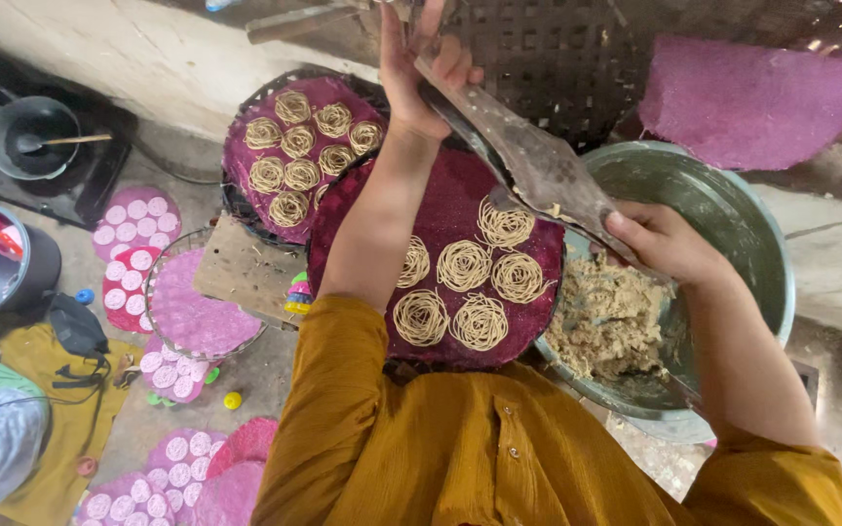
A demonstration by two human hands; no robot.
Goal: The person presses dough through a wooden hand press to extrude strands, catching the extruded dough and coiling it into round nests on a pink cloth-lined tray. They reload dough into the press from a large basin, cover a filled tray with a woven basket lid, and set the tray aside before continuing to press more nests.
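Both hands' fingers close on a long grey metal press (538, 170): left hand (421, 73) far, right hand (660, 244) near, over the round purple woven mat (528, 317) of pale noodle coils (465, 265); a dough-filled metal basin (733, 214) sits right.

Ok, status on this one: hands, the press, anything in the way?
Left hand grips the upper handle, right hand the lower end of the long metal press. Press held over purple mat with six noodle coils. Dough bowl beside; nothing blocking.

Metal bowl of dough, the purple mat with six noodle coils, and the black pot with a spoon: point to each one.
Metal bowl (733, 209): head view, bare inner wall.
Purple mat (450, 200): head view, bare centre.
Black pot (7, 146): head view, inner wall.
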